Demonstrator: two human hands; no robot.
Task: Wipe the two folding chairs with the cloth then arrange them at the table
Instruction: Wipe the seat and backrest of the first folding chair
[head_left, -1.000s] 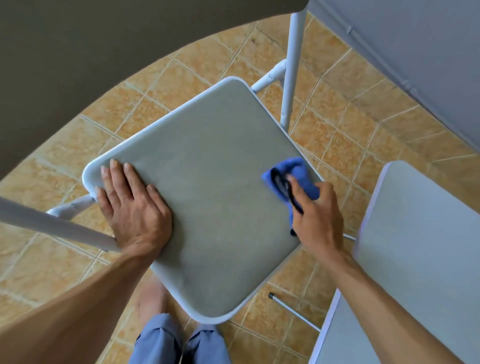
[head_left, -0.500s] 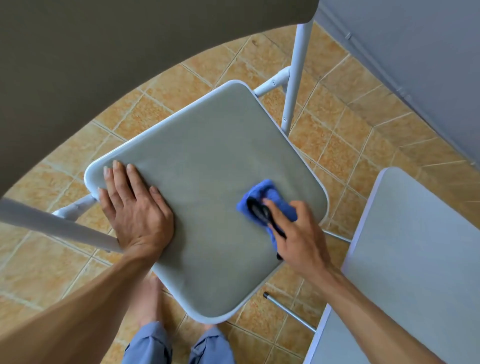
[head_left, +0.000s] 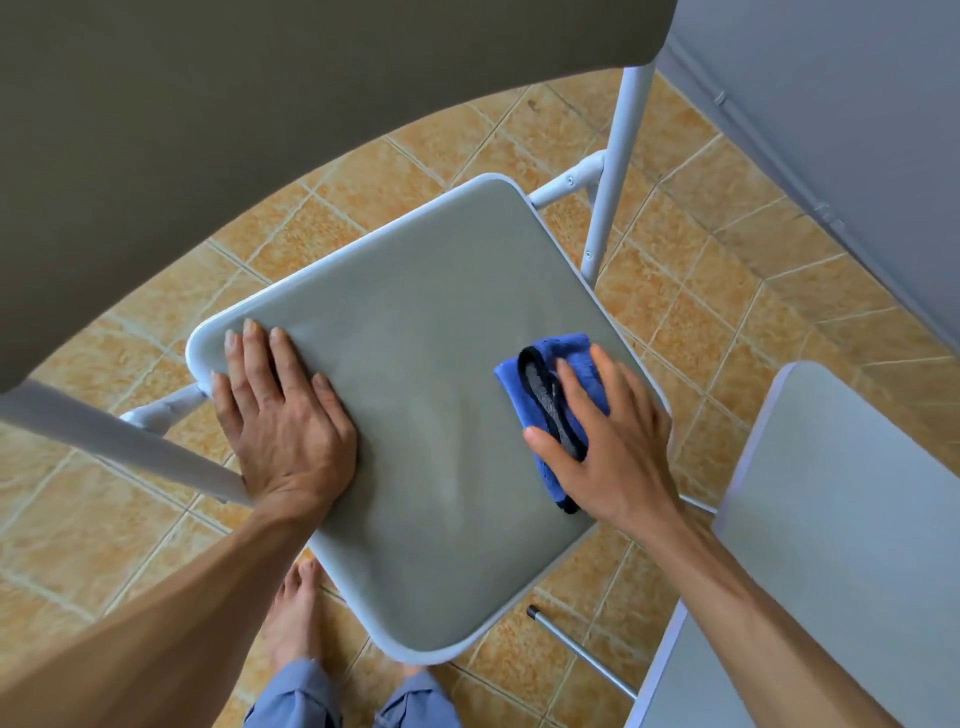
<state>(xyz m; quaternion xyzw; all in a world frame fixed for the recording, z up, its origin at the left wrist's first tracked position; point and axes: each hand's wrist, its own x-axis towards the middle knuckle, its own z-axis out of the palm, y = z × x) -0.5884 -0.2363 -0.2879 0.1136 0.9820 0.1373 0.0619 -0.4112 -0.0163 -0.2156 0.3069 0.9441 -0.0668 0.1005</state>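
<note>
A white folding chair with a grey seat (head_left: 426, 415) stands on the tiled floor below me; its dark backrest (head_left: 260, 130) fills the upper left of the view. My left hand (head_left: 283, 415) lies flat on the seat's left side, fingers straight, near the corner. My right hand (head_left: 608, 436) presses a folded blue cloth (head_left: 550, 384) with a black edge onto the seat's right side, fingers spread over it. The pale seat of a second chair (head_left: 831, 519) shows at the right edge.
A grey table surface (head_left: 857, 130) runs across the upper right. My bare foot (head_left: 296, 613) and blue trouser legs (head_left: 306, 696) are under the seat's front edge. A thin metal leg (head_left: 582, 649) lies low between the two chairs.
My right hand slid the cloth left over the seat, then back to the right side, with the fingers now spread flatter. The left hand stayed in place.
</note>
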